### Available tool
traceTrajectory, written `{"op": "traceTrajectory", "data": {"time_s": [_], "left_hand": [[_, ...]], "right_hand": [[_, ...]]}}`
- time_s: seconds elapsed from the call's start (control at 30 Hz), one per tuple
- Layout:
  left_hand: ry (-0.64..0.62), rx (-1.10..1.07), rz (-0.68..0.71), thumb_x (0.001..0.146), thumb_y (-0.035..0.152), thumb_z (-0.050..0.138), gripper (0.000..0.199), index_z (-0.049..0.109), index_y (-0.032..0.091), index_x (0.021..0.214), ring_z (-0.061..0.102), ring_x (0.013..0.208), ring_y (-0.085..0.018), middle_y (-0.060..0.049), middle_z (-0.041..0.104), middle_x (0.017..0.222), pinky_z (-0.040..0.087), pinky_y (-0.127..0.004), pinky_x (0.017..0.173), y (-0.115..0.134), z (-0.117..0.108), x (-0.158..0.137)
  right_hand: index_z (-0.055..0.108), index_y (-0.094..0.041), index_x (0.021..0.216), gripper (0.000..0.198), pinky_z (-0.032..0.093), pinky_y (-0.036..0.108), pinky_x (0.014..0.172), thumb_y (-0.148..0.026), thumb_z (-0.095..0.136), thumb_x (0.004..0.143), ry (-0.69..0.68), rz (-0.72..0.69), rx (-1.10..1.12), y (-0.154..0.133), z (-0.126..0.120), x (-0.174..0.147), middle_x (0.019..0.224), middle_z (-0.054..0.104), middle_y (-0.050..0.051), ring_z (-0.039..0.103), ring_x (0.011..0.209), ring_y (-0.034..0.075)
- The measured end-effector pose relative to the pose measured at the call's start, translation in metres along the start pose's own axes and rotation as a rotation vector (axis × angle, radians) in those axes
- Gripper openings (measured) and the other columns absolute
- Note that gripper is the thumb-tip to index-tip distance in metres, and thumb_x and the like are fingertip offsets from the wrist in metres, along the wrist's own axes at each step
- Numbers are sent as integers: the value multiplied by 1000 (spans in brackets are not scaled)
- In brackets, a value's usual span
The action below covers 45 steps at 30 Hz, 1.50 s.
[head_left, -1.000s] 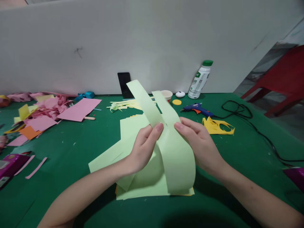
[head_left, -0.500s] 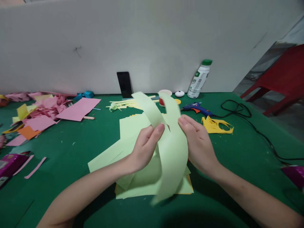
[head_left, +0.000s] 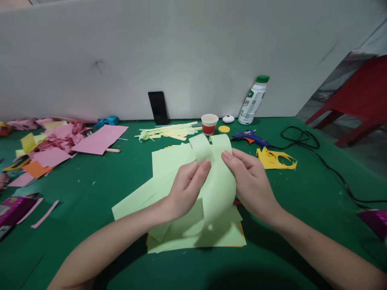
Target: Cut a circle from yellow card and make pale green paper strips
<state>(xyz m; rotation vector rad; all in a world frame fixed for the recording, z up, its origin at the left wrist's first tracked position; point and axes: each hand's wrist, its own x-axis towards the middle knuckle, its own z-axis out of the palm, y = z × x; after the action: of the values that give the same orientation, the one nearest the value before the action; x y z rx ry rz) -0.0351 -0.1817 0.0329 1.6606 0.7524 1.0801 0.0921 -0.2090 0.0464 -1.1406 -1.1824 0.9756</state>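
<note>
A pale green strip of paper (head_left: 220, 189), curled and split at its top into two bent-over flaps, is held up between my two hands. My left hand (head_left: 189, 187) pinches its left side, thumb on top. On the other side my right hand (head_left: 249, 181) grips the right edge between thumb and fingers. Below lies a stack of pale green paper sheets (head_left: 136, 197), with some orange sheet edges showing underneath. A bit of something red (head_left: 237, 202) peeks out beside the strip under my right hand; the rest of it is hidden.
Behind the stack are cut paper strips (head_left: 172, 131), a paper cup (head_left: 209, 124), a leaning phone (head_left: 158, 108) and a bottle (head_left: 254, 100). A blue glue gun (head_left: 250, 137) with a black cord (head_left: 329, 169) and a yellow paper scrap (head_left: 276, 159) lie right. Pink paper scraps (head_left: 60, 141) cover the left.
The split top of the green strip has bent over and dropped lower, uncovering the paper cup. Its lower end has curled up. Both hands keep their hold in nearly the same place.
</note>
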Motion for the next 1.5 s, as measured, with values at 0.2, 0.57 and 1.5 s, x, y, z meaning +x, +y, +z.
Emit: {"op": "traceTrajectory", "data": {"time_s": [0.2,0.57,1.5], "left_hand": [[-9,-142,-58,85,40,41,30,45,17,66,38,54,-9,2,43,60,33,-22,48,3,0,3],[-198,-90,-72,84,39,42,38,40,16,54,35,51,-9,3,38,52,30,-22,48,0,-6,4],[-78,-43,-13,85,45,40,41,41,17,56,35,46,-8,3,39,51,29,-22,42,1,-6,3]], "right_hand": [[39,-20,58,29,32,21,43,-35,49,80,-91,35,69,-3,-1,1,56,35,-4,36,49,8],[47,-18,58,29,32,22,41,-37,50,80,-167,94,-32,-5,-8,7,51,40,-4,40,45,9],[36,-20,52,38,27,23,41,-40,50,80,-168,57,-36,-3,-5,3,49,28,-6,29,43,7]]}}
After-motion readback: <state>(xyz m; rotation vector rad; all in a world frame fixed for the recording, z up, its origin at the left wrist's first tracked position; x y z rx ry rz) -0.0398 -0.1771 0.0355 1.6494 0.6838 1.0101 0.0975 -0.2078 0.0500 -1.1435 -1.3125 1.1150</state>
